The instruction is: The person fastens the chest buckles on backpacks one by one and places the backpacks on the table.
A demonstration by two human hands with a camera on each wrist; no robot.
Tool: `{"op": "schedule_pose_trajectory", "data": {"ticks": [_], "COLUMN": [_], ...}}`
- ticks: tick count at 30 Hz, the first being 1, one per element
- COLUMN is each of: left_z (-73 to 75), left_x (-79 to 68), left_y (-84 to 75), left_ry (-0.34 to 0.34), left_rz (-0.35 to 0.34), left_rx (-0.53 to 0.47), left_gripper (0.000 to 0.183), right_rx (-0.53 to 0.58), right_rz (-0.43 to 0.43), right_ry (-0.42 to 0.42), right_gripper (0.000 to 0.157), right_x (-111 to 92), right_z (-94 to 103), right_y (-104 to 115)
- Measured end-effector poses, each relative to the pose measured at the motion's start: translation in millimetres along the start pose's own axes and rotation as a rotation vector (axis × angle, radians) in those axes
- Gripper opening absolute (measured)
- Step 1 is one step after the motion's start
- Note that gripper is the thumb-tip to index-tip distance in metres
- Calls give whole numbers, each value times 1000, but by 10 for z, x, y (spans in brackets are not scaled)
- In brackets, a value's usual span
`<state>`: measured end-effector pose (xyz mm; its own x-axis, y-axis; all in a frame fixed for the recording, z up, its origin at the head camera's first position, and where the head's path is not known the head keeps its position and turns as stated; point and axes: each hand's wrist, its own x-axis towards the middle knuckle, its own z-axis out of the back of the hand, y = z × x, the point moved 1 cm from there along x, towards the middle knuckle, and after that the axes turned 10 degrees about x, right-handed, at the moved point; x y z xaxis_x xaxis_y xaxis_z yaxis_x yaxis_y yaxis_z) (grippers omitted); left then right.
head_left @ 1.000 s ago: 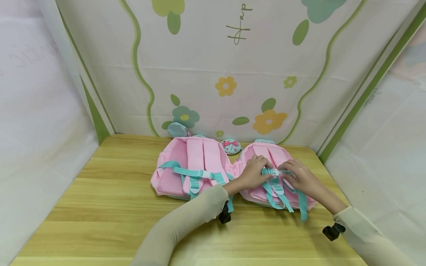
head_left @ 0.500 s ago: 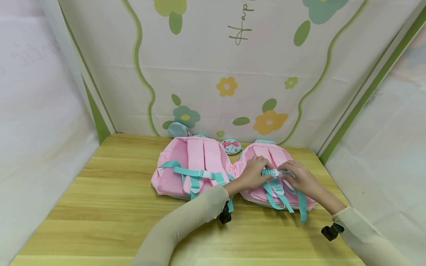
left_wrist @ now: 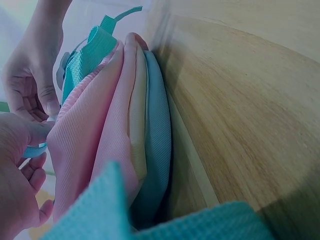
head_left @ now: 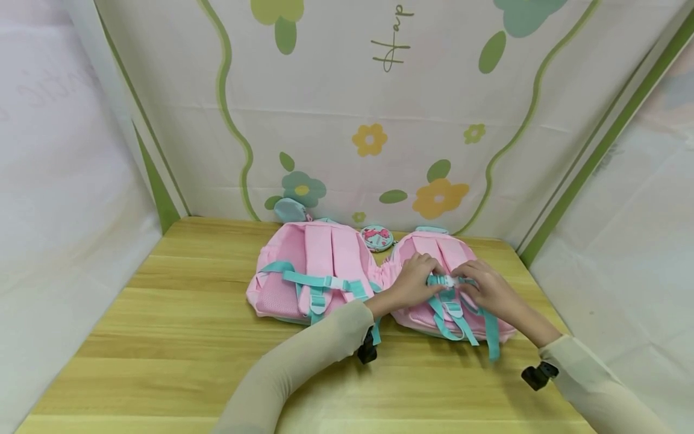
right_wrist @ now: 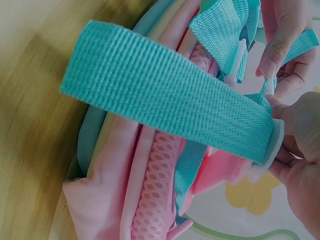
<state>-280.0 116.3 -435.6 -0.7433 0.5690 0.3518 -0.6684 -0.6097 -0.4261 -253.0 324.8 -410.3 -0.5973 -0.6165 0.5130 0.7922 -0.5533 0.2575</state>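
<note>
Two pink backpacks lie side by side, strap side up. Over the right backpack (head_left: 420, 314), my left hand (head_left: 414, 280) and right hand (head_left: 490, 290) face each other at a white side-release buckle (head_left: 449, 281) on its teal chest strap. The left fingers and thumb pinch the buckle's left end; the right fingers and thumb pinch its right end. The two halves sit together in the head view. In the right wrist view, a loose teal webbing end (right_wrist: 160, 90) hangs across the bag and covers part of it. The left backpack (head_left: 279, 301) has its chest strap buckled across.
A round teal pouch (head_left: 376, 239) with a red print lies between the bags at the back. Another pale blue pouch (head_left: 290, 210) sits behind the left backpack. The wooden table (head_left: 162, 337) meets printed cloth walls (head_left: 325, 90) at the back and sides.
Both hands stay at the buckle with almost no movement. The right wrist has shifted very slightly left, and the backpacks remain in place.
</note>
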Motion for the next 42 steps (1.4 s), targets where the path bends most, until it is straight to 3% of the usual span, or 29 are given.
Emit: {"op": "schedule_pose_trajectory", "data": {"ticks": [14, 21, 42], "left_z": [4, -6, -44], "left_x": [38, 19, -8], "left_y": [18, 2, 8], "left_ry": [-6, -2, 7], "left_rz": [-7, -32, -1], "left_rx": [-13, -6, -2], "left_gripper": [26, 26, 26], "right_rx": [24, 38, 29], "right_rz": [-48, -27, -5], "right_ry": [17, 17, 48], "right_gripper": [41, 43, 43], "right_x": [56, 39, 9], "right_z": [23, -16, -12], "right_y": [22, 24, 36]}}
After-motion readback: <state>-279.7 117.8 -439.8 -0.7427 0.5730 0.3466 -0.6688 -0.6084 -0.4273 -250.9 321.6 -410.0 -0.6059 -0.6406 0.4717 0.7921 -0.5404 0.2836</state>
